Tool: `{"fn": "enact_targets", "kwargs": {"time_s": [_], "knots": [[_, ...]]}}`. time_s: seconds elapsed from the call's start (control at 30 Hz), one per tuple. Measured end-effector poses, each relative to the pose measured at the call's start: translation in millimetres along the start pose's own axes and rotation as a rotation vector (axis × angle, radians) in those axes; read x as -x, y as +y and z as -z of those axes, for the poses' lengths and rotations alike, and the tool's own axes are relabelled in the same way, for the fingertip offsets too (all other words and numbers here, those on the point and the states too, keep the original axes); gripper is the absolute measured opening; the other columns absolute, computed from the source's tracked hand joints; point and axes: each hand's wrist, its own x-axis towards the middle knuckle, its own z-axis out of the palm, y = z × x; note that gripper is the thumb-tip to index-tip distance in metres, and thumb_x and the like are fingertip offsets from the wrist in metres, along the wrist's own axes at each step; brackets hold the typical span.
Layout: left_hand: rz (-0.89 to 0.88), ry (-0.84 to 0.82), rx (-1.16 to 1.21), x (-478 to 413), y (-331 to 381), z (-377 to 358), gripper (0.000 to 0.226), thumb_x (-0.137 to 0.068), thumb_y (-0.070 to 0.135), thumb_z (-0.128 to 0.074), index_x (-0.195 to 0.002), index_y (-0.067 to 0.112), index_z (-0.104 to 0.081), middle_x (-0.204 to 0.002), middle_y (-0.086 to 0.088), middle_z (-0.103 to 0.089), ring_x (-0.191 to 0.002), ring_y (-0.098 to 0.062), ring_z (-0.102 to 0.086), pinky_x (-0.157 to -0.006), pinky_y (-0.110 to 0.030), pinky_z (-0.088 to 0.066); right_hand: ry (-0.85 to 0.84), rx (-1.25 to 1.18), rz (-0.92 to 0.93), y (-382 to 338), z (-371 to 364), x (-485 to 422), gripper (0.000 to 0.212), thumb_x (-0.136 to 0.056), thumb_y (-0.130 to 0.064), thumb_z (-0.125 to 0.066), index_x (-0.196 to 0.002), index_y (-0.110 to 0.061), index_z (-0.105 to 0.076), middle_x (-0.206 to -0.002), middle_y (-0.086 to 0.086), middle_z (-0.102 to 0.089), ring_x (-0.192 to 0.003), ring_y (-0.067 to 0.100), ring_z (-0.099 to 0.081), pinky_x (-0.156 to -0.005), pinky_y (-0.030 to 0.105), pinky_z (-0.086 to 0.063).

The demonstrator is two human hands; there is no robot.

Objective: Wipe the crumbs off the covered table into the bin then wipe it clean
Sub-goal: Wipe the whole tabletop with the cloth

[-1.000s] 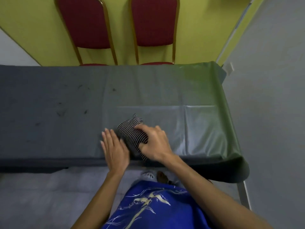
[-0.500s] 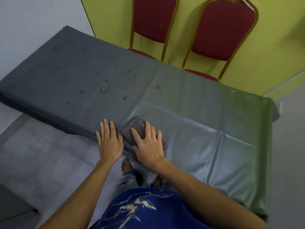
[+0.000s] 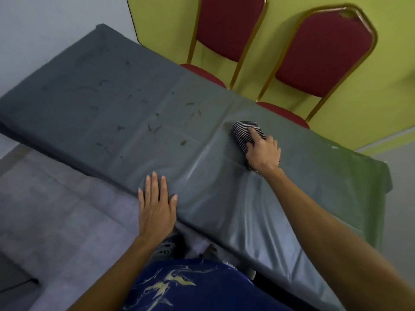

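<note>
A long table under a grey-green plastic cover (image 3: 292, 176) runs from far left to near right. Dark crumbs (image 3: 155, 129) lie scattered over its middle and left part. A black-and-white striped cloth (image 3: 243, 131) is pressed flat on the cover near the far edge, under my right hand (image 3: 262, 151), whose fingers close over its rear half. My left hand (image 3: 156, 207) lies flat with fingers apart on the near edge of the cover, holding nothing. No bin is clearly visible.
Two red padded chairs with gold frames (image 3: 226, 30) (image 3: 323, 55) stand against the yellow-green wall behind the table. A grey floor (image 3: 56, 209) lies to the near left, with a dark object (image 3: 13, 274) at the bottom left corner.
My right hand has slid the striped cloth from the near edge beside my left hand out to the far side of the table. The left hand stays on the near edge. The view has swung left.
</note>
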Motion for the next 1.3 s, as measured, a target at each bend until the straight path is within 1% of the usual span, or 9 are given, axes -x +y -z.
{"fn": "enact_targets", "kwargs": {"time_s": [0.07, 0.17, 0.3, 0.43, 0.63, 0.97, 1.07, 1.2, 1.3], "knots": [[0.002, 0.0, 0.046, -5.3, 0.6, 4.1, 0.068, -0.101, 0.046, -0.018, -0.155, 0.005, -0.019, -0.163, -0.017, -0.009, -0.152, -0.031, -0.005, -0.121, -0.053, -0.006, 0.045, -0.106, 0.044, -24.2, -1.2, 18.2, 0.057, -0.095, -0.031, -0.058, -0.149, -0.035, -0.041, -0.119, 0.026, -0.056, -0.109, 0.046, -0.054, -0.093, 0.052, -0.047], [0.049, 0.044, 0.113, -32.7, 0.0, 11.1, 0.066, -0.101, 0.042, -0.019, -0.153, 0.002, -0.024, -0.163, -0.015, -0.014, -0.152, -0.03, -0.008, -0.122, -0.052, -0.005, 0.049, -0.176, 0.342, -74.9, -17.0, 71.2, 0.058, -0.088, -0.028, -0.06, -0.145, -0.034, -0.049, -0.105, 0.021, -0.059, -0.092, 0.042, -0.057, -0.079, 0.047, -0.052], [0.037, 0.024, 0.083, -57.5, -11.8, 10.9, 0.068, -0.095, 0.033, -0.03, -0.154, 0.002, -0.017, -0.163, -0.015, -0.014, -0.152, -0.028, -0.007, -0.121, -0.054, -0.011, -0.04, -0.05, 0.619, -121.7, -48.2, 129.5, 0.057, -0.086, -0.043, -0.046, -0.143, -0.038, -0.049, -0.122, 0.015, -0.057, -0.107, 0.034, -0.053, -0.086, 0.044, -0.042], [0.049, 0.029, -0.002, -54.4, -9.2, 11.8, 0.066, -0.096, 0.029, -0.032, -0.154, 0.002, -0.018, -0.163, -0.014, -0.013, -0.152, -0.026, -0.006, -0.121, -0.051, -0.013, -0.034, 0.118, 0.697, -105.5, -63.1, 112.6, 0.059, -0.092, -0.035, -0.047, -0.149, -0.046, -0.035, -0.13, 0.012, -0.053, -0.111, 0.031, -0.051, -0.085, 0.044, -0.043], [0.018, 0.099, 0.007, -55.3, -9.6, 10.8, 0.059, -0.102, 0.031, -0.028, -0.152, -0.002, -0.024, -0.162, -0.016, -0.017, -0.151, -0.029, -0.015, -0.121, -0.052, -0.014, 0.047, 0.16, 0.55, -78.4, -41.3, 27.0, 0.067, -0.079, -0.024, -0.064, -0.141, -0.045, -0.049, -0.117, 0.007, -0.058, -0.099, 0.033, -0.054, -0.077, 0.042, -0.042], [0.043, 0.065, -0.024, -58.2, -3.2, 14.3, 0.059, -0.102, 0.03, -0.029, -0.153, -0.001, -0.022, -0.162, -0.016, -0.016, -0.151, -0.029, -0.013, -0.121, -0.052, -0.014, 0.058, 0.021, 0.053, -44.1, 1.7, -120.4, 0.057, -0.093, -0.028, -0.056, -0.146, -0.042, -0.043, -0.138, 0.017, -0.051, -0.126, 0.04, -0.044, -0.104, 0.056, -0.039], [0.06, 0.065, -0.016, -59.2, -0.7, 15.3, 0.06, -0.101, 0.03, -0.03, -0.153, 0.0, -0.023, -0.162, -0.015, -0.018, -0.151, -0.029, -0.013, -0.121, -0.052, -0.014, 0.077, -0.072, 0.3, -85.1, -7.3, -67.2, 0.06, -0.087, -0.028, -0.061, -0.144, -0.04, -0.048, -0.121, 0.017, -0.059, -0.109, 0.038, -0.054, -0.091, 0.05, -0.05], [0.043, 0.031, -0.052, -60.0, -2.8, 13.1, 0.058, -0.1, 0.031, -0.028, -0.146, -0.003, -0.037, -0.156, -0.021, -0.032, -0.15, -0.032, -0.018, -0.121, -0.052, -0.014, -0.125, -0.081, 0.794, -132.3, -42.5, 17.0, 0.06, -0.083, -0.03, -0.058, -0.141, -0.04, -0.052, -0.113, 0.013, -0.058, -0.098, 0.034, -0.055, -0.082, 0.045, -0.05], [0.027, 0.045, -0.044, -59.4, -3.9, 12.4, 0.058, -0.1, 0.032, -0.026, -0.143, -0.004, -0.041, -0.153, -0.023, -0.036, -0.15, -0.032, -0.018, -0.121, -0.053, -0.015, -0.177, -0.036, 0.902, -131.5, -52.0, 8.5, 0.061, -0.081, -0.027, -0.061, -0.141, -0.04, -0.052, -0.111, 0.01, -0.056, -0.097, 0.032, -0.053, -0.08, 0.042, -0.046]]}}
